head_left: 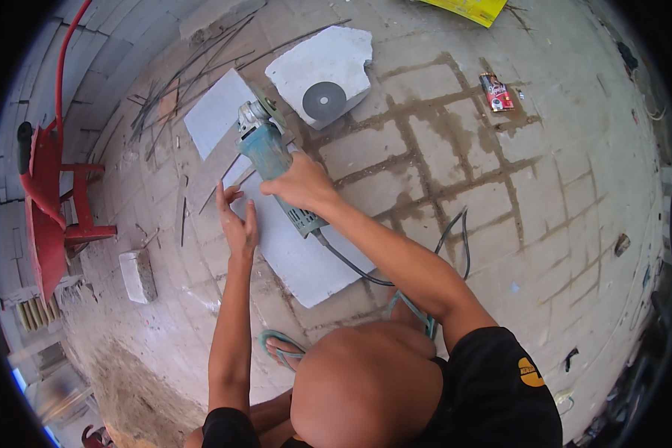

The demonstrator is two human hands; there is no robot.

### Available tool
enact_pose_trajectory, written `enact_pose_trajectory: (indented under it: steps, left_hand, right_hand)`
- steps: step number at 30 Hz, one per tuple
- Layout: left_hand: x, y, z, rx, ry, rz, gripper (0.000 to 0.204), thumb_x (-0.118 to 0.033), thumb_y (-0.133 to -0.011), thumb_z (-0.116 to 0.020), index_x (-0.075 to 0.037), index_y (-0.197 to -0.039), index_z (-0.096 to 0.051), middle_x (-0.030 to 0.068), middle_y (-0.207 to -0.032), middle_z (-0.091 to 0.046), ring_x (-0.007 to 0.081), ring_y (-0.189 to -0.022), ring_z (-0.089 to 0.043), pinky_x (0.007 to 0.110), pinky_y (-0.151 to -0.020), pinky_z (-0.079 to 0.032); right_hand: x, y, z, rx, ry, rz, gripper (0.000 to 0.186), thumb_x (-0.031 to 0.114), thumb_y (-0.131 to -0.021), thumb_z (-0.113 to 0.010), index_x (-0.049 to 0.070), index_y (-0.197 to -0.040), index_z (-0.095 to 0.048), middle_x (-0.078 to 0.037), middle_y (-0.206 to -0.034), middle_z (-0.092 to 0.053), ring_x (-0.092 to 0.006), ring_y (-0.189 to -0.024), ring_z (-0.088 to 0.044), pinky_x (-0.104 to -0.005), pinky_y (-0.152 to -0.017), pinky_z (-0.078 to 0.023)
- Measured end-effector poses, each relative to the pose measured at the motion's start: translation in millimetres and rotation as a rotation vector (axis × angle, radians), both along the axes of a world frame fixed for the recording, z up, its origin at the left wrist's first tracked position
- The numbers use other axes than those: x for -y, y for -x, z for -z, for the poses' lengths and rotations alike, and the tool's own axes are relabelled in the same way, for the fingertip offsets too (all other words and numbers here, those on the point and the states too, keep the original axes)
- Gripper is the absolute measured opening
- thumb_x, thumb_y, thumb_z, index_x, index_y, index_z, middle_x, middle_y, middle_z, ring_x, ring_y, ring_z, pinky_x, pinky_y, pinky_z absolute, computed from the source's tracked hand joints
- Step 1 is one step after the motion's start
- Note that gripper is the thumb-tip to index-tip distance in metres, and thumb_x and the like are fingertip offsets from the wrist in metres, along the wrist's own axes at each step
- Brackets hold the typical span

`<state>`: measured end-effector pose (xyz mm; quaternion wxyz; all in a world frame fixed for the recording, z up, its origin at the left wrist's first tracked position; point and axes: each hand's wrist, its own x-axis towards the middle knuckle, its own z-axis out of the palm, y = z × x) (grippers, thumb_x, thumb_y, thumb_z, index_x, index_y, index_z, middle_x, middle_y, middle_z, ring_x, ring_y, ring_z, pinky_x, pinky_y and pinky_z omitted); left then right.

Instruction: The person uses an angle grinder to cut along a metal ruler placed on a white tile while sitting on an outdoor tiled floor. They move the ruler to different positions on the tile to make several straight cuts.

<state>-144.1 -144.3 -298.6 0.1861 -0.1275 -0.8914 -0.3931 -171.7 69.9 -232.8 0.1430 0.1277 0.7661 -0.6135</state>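
Observation:
My right hand [305, 184] is wrapped round the teal body of an angle grinder [267, 153], whose metal head and disc point away from me. The grinder lies over a long pale block [310, 265] and a flat grey plate [215, 172] set across it. My left hand [239, 228] has its fingers apart beside the plate's near edge; whether a fingertip touches it I cannot tell. From the grinder's rear a black cord [351, 267] runs off to the right, passing under my right forearm. A dark round cutting disc [324, 101] rests on a broken white slab [351, 56] beyond.
A red wheelbarrow [45, 201] stands at the left by stacked grey blocks. Thin metal rods [194, 67] lie at the far left. A small white block [137, 276] sits left of my arm. On the damp paving [425, 153] lies a red packet [496, 92].

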Motion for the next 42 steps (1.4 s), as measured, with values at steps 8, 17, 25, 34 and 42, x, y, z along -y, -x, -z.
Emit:
enact_pose_trajectory:
  steps: [8, 17, 25, 34, 42]
  left_hand:
    - [-19.1, 68.2, 39.5, 0.009, 0.085, -0.123, 0.023, -0.01, -0.082, -0.077, -0.006, -0.105, -0.08, 0.0114, -0.107, -0.07, 0.0309, -0.104, -0.062, 0.041, -0.096, -0.047]
    - [-26.0, 64.4, 28.6, -0.01, 0.159, -0.148, 0.016, -0.003, -0.08, -0.075, -0.001, -0.096, -0.077, 0.0083, -0.1, -0.071, 0.0284, -0.099, -0.06, 0.038, -0.09, -0.048]
    - [-26.6, 65.9, 30.3, -0.001, 0.122, -0.165, 0.023, -0.017, -0.079, -0.082, -0.013, -0.102, -0.083, 0.0027, -0.098, -0.072, 0.0261, -0.1, -0.06, 0.04, -0.094, -0.045]
    - [-27.3, 65.1, 28.6, -0.035, 0.139, -0.148, 0.023, -0.004, -0.081, -0.078, -0.004, -0.104, -0.08, 0.0107, -0.097, -0.071, 0.0264, -0.091, -0.065, 0.036, -0.083, -0.052]
    - [-26.0, 66.3, 32.8, 0.073, 0.046, -0.184, 0.024, -0.018, -0.079, -0.082, -0.012, -0.103, -0.083, 0.0042, -0.098, -0.073, 0.0274, -0.1, -0.061, 0.041, -0.096, -0.046]
  right_hand:
    - [0.6, 16.9, 22.5, 0.004, -0.002, -0.072, 0.054, 0.036, -0.064, -0.078, -0.004, -0.1, -0.071, -0.022, -0.094, -0.073, -0.0326, -0.09, -0.071, -0.0396, -0.082, -0.054]
    - [5.3, 20.7, 36.1, 0.04, -0.003, -0.092, 0.055, 0.034, -0.065, -0.079, -0.005, -0.104, -0.07, -0.021, -0.099, -0.072, -0.0299, -0.092, -0.069, -0.0375, -0.083, -0.054]
    - [2.5, 20.9, 42.4, 0.049, 0.046, -0.113, 0.059, 0.041, -0.062, -0.077, -0.007, -0.097, -0.073, -0.029, -0.101, -0.073, -0.0393, -0.099, -0.071, -0.0425, -0.088, -0.055]
    - [1.2, 21.6, 41.5, 0.078, -0.005, -0.14, 0.047, 0.034, -0.067, -0.077, -0.002, -0.096, -0.072, -0.015, -0.087, -0.071, -0.0239, -0.081, -0.065, -0.035, -0.073, -0.051]
    - [1.1, 22.2, 37.9, 0.082, 0.01, -0.147, 0.046, 0.034, -0.068, -0.077, -0.002, -0.096, -0.072, -0.014, -0.087, -0.071, -0.0231, -0.08, -0.065, -0.0351, -0.073, -0.051]
